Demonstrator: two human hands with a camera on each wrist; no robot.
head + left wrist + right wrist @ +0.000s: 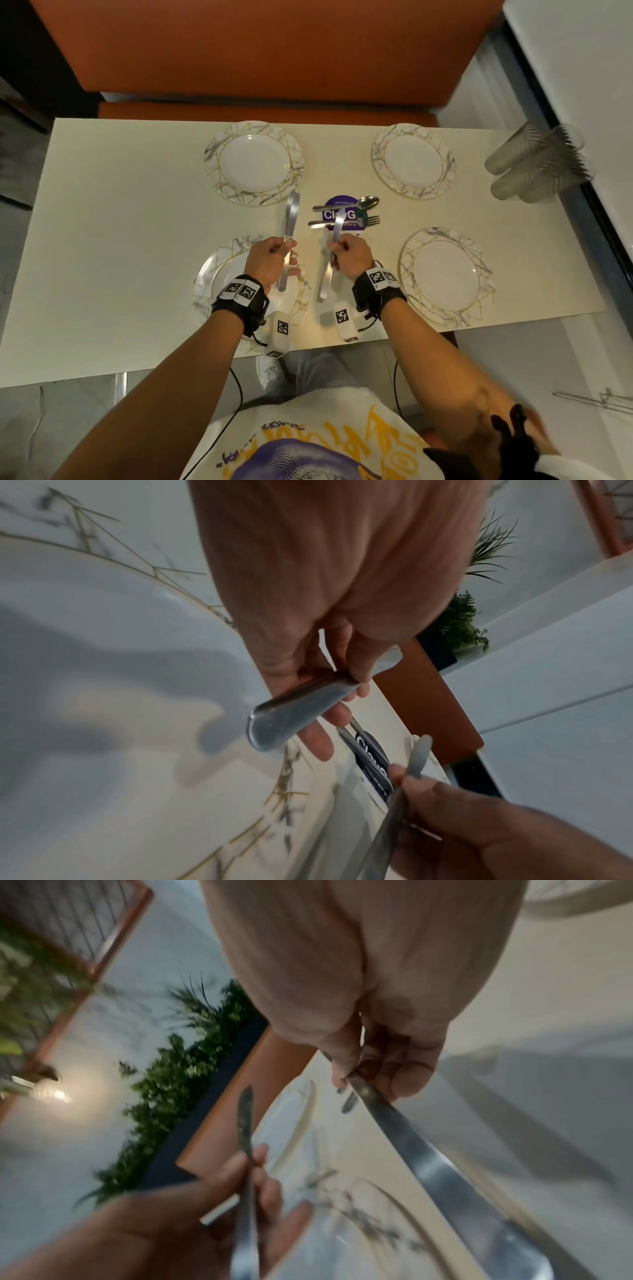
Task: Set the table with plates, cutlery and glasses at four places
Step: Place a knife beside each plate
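Four white plates with marbled, gold-lined rims lie on the cream table: far left [254, 163], far right [412, 161], near right [445, 275], near left [212, 274]. My left hand [282, 245] grips a table knife [291, 219] above the near left plate's right rim, blade pointing away; its handle [291, 718] fills the left wrist view. Just to the right, my right hand [337, 245] grips a second knife [337, 224] the same way, its handle [428, 1150] running toward the right wrist camera. A spoon [349, 205] and a fork [346, 223] lie on a round purple sticker [342, 214] at the centre.
Several clear ribbed glasses [537, 164] stand bunched at the table's far right edge. An orange bench [260, 51] runs along the far side. A white wall ledge [582, 68] borders the right. Green plants [178, 1085] show behind the bench in the right wrist view.
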